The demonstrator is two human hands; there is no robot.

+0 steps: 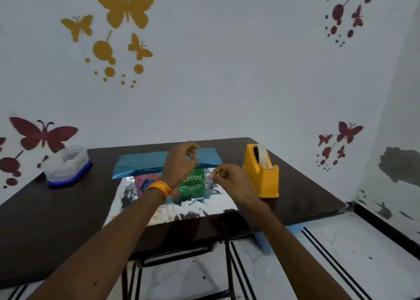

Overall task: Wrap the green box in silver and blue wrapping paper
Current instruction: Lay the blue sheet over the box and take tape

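On the dark table point(56, 220) in front of the person, head view: the green box point(193, 183) lies on the silver sheet point(204, 206), towards its far edge, uncovered, lettering up. The blue sheet point(145, 161) lies flat just beyond, its near edge meeting the silver one. A yellow tape dispenser point(261, 172) stands just to the right of the paper, and a clear tub with a blue lid point(67, 165) is well off to the left. Both hands hover above the box. The right hand point(223, 174) has its fingers curled and pinches a small pale strip of tape point(212, 176) at the fingertips. The left hand point(181, 161) is curled thumb to forefinger; whether it grips the strip's other end I cannot tell. Judgement: a taping step early in the wrap, no paper folded over yet. The next move calls for laying the strip flat where paper meets box or sheet, without it curling back on itself.
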